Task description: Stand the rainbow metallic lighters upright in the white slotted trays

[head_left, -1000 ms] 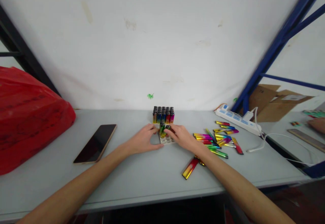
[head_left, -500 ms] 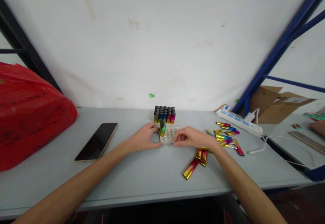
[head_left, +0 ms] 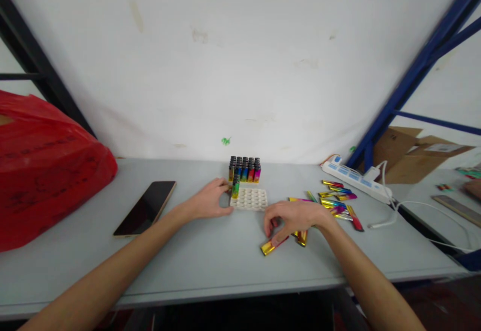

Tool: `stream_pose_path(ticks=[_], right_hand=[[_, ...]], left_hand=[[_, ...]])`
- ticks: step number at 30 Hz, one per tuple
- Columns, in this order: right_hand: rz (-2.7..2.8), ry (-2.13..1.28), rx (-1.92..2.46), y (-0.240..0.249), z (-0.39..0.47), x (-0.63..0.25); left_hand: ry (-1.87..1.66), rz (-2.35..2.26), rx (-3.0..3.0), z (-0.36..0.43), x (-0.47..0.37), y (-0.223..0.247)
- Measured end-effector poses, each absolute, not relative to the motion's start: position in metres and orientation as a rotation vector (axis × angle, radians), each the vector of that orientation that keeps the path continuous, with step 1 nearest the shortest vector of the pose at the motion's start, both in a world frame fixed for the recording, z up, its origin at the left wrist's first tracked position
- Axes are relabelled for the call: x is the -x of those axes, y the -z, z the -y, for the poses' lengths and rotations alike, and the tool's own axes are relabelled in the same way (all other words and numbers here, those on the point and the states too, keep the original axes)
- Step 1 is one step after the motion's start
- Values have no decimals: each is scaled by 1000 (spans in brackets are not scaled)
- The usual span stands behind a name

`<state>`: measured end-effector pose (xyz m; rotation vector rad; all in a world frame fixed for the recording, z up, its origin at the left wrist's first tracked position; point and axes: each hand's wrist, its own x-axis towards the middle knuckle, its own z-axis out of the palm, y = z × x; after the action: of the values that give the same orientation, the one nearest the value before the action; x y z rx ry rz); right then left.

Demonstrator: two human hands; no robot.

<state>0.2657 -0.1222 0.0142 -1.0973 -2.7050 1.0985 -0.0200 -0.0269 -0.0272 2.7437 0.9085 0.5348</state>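
A pale tray with rows of round-ended slots (head_left: 251,199) lies on the table. A few shiny lighters (head_left: 235,190), green and yellow at the front, stand upright along its left side. My left hand (head_left: 210,200) holds the tray's left end between thumb and fingers. To the right and nearer me, my right hand (head_left: 287,217) is closed with thumb and fingertips on a gold-and-red lighter (head_left: 268,247) lying on the table. Part of that lighter is hidden under the fingers. Other loose lighters (head_left: 301,238) lie partly beneath this hand.
Behind the tray stands a block of upright lighters (head_left: 245,171). Several more lie scattered (head_left: 338,202) on the right, before a white power strip (head_left: 355,178) with a cable. A phone (head_left: 146,208) and a red plastic bag (head_left: 48,171) are on the left.
My right hand has moved from the tray towards me, onto a gold-and-red lighter, which has shifted slightly left. The tray has shifted slightly left; its lighters now line up along the left side.
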Motion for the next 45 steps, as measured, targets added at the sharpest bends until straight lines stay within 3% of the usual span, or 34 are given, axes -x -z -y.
stream_pose_path(ticks=[12,18,24,30,39,45], right_hand=[[2564,-1033,1139,-11,120,-252],[2253,-1420,1012,-18,123,-255],[1975,-920,1072,-14,110,-252],[1713,-979,1133,3,97,-246],[1556,-1218,1046,11,102,-228],[1720,-753,1241,17,100,-219]], left_hand=[[-428,-865,-2547,3,35,19],[-298,-771,-2497,-10,48,12],[-391,-892,-2530,3,37,16],[-625,-1118,-2623,34,8,29],[-668,-1098,-2649,53,-8,34],[-662,-1192,-2667,54,-11,36]])
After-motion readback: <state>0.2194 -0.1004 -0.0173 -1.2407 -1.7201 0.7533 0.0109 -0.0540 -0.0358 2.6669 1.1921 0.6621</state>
